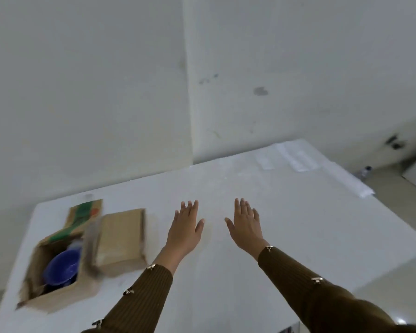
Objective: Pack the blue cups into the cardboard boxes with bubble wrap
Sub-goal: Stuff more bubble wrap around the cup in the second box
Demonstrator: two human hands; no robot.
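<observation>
both hands out flat and empty now, left hand and right hand, fingers straight and slightly apart, right of the open brown cardboard box where the round blue cup sits inside, seemingly packed, flaps unclosed.

The white desk carries an open brown cardboard box whose flap is printed green with an orange spot. A deep blue round cup shows inside. The closed cardboard box is plain tan. The ribbed knit sleeves are dark brown with gold buttons. The off-white wall bears grey smudges.
</observation>
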